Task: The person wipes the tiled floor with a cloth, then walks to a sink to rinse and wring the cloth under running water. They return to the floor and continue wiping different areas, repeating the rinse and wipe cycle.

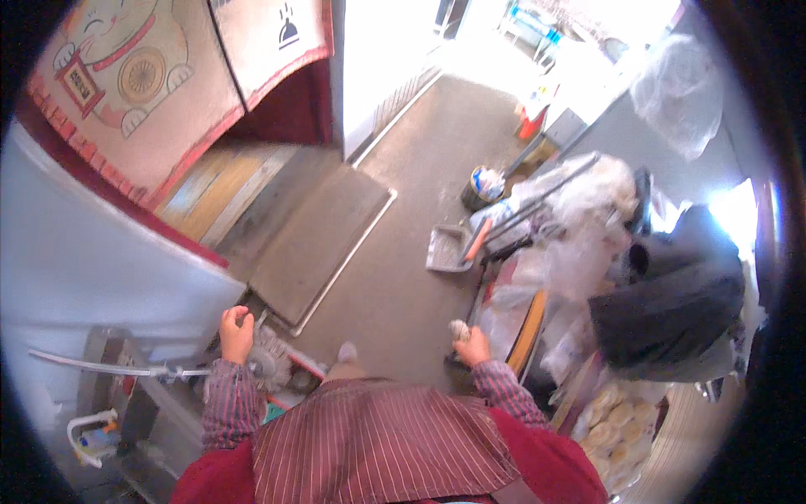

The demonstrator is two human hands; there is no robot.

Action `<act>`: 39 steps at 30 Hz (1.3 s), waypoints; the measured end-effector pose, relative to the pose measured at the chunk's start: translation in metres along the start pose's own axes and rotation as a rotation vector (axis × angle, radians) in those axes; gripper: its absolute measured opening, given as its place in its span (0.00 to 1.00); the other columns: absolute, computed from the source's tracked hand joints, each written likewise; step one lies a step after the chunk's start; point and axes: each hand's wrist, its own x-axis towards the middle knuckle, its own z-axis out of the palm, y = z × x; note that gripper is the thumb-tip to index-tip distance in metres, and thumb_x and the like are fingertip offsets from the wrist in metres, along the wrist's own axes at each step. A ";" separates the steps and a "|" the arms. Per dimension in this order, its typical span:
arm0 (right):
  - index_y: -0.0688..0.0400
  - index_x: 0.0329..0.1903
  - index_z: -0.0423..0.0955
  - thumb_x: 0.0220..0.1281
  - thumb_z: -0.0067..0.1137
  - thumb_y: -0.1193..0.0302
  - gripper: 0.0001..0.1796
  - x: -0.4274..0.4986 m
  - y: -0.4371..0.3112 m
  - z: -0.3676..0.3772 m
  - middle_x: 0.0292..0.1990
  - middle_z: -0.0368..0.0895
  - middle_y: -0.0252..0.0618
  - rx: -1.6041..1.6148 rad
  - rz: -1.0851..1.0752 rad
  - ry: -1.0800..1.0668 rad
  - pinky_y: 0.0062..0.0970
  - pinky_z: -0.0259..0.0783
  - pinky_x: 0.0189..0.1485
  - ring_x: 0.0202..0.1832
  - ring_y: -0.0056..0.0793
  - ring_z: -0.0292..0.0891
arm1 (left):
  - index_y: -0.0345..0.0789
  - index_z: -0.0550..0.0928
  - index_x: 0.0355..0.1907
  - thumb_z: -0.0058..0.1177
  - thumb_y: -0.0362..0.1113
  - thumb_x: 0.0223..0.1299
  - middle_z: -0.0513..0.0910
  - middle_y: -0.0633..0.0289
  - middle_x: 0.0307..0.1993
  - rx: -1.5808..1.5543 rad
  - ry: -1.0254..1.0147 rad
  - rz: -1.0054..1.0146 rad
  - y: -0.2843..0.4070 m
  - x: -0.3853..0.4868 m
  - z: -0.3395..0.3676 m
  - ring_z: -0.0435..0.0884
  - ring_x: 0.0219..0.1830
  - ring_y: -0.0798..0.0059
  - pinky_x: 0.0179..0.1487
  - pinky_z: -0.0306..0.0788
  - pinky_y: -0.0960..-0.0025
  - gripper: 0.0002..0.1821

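Note:
My left hand (237,335) is raised at the lower left with its fingers curled apart and nothing seen between them. It is beside the grey wall's edge, above a sink counter (157,435). In my right hand (473,348) is a small whitish, crumpled-looking item (459,329), too small to name, held at the fingertips. That hand is next to clear plastic bags (507,315) piled on the right. A striped apron (384,441) covers my front, and the tip of one shoe (347,351) shows below me.
A printed door curtain (145,75) hangs over a doorway with a ramp (321,239). On the floor ahead are a long-handled dustpan (448,249) and a filled bin (485,189). At right lie a dark cloth (674,315) and a bag of round, flat breads or pastries (614,428).

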 end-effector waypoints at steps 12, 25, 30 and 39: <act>0.66 0.40 0.77 0.42 0.68 0.53 0.29 0.193 -0.062 -0.086 0.38 0.78 0.57 0.106 -0.055 0.243 0.42 0.70 0.50 0.46 0.53 0.74 | 0.32 0.80 0.34 0.58 0.34 0.51 0.78 0.53 0.38 0.088 -0.167 0.246 0.148 0.215 0.183 0.78 0.42 0.61 0.49 0.71 0.64 0.09; 0.66 0.35 0.77 0.43 0.67 0.54 0.27 0.490 -0.263 -0.212 0.36 0.76 0.56 0.269 -0.316 0.343 0.41 0.71 0.48 0.45 0.53 0.74 | 0.30 0.82 0.32 0.57 0.34 0.52 0.81 0.56 0.33 0.058 -0.022 0.086 0.233 0.429 0.247 0.81 0.36 0.69 0.43 0.73 0.68 0.08; 0.67 0.33 0.76 0.40 0.69 0.57 0.25 0.568 -0.285 -0.281 0.35 0.77 0.56 0.284 -0.283 0.431 0.43 0.70 0.44 0.41 0.52 0.74 | 0.28 0.82 0.34 0.56 0.33 0.53 0.84 0.58 0.30 -0.111 -0.143 0.080 0.286 0.514 0.340 0.81 0.34 0.74 0.40 0.74 0.71 0.09; 0.66 0.34 0.77 0.42 0.69 0.56 0.25 0.722 -0.283 -0.366 0.37 0.78 0.54 0.395 0.023 0.480 0.39 0.72 0.46 0.42 0.50 0.76 | 0.28 0.81 0.34 0.57 0.33 0.53 0.83 0.53 0.34 -0.064 -0.352 0.181 0.405 0.662 0.505 0.83 0.35 0.68 0.42 0.75 0.69 0.10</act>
